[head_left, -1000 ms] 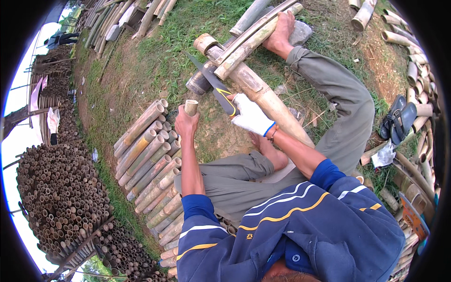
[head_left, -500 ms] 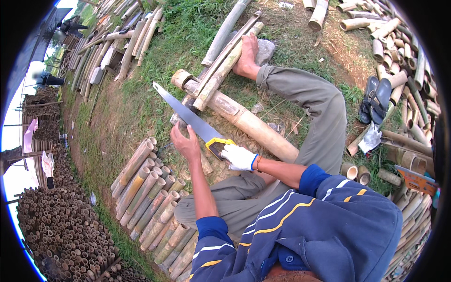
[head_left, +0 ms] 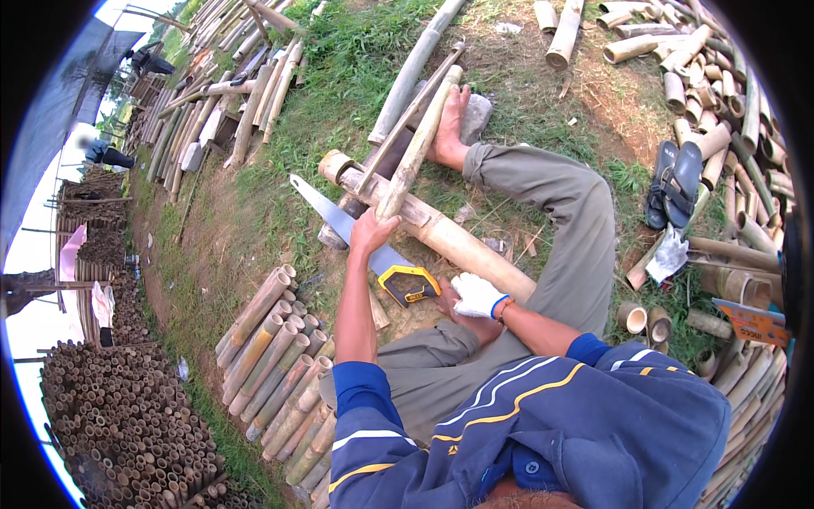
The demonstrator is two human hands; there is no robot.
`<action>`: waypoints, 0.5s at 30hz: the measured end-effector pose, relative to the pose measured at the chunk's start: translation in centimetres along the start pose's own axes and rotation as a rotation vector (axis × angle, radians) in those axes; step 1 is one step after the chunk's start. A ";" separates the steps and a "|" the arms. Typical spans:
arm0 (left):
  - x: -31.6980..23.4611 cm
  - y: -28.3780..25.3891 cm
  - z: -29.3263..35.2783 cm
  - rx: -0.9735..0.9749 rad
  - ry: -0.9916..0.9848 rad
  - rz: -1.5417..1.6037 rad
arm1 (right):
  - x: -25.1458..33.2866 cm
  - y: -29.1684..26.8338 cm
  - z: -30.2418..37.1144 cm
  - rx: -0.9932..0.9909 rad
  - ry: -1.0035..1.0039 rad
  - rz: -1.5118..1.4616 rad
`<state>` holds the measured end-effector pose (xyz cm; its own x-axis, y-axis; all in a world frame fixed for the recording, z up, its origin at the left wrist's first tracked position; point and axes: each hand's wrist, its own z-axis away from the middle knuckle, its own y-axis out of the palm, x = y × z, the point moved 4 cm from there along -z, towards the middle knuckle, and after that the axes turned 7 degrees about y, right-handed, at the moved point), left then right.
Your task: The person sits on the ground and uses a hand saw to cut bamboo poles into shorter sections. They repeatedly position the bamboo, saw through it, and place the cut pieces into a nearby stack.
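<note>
I sit on the ground with a thick bamboo culm (head_left: 458, 242) lying across in front of me. My bare left hand (head_left: 370, 231) closes around the lower end of a thinner bamboo pole (head_left: 415, 148) that rests on the culm. A handsaw (head_left: 339, 222) with a yellow-and-black handle (head_left: 409, 284) lies along the culm, its blade passing under my left hand. My right hand (head_left: 476, 294), in a white glove, sits right beside the saw handle with curled fingers. Whether it grips the handle is unclear. My bare foot (head_left: 449, 127) presses on the poles further up.
A row of cut bamboo lengths (head_left: 271, 356) lies at my left. A large stack of bamboo tube ends (head_left: 119, 424) fills the lower left. Short cut pieces (head_left: 712, 102) pile up on the right near a pair of sandals (head_left: 674, 182). Long poles (head_left: 246, 93) lie on the grass beyond.
The saw has come down from a raised slant to lie along the culm. My left hand moved from the blade area onto the thin pole. The right hand slid back beside the handle.
</note>
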<state>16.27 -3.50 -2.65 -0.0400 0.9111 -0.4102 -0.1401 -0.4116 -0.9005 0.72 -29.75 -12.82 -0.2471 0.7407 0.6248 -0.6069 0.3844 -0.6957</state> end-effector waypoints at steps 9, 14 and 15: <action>-1.8 -1.4 13.5 0.239 -0.321 1.180 | 0.0 1.3 -0.8 0.058 -0.029 0.015; -2.6 0.1 22.6 0.229 -0.308 1.456 | 3.0 -1.0 -0.2 0.157 -0.009 -0.726; -3.1 0.7 24.1 0.235 -0.293 1.495 | 3.5 -1.5 0.2 0.259 0.024 -0.870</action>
<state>-7.57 -6.13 1.47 -0.4637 -0.3334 -0.8209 0.0571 -0.9358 0.3478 0.57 -27.82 -9.50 0.3914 0.2590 0.8830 -0.7234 0.6797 0.1213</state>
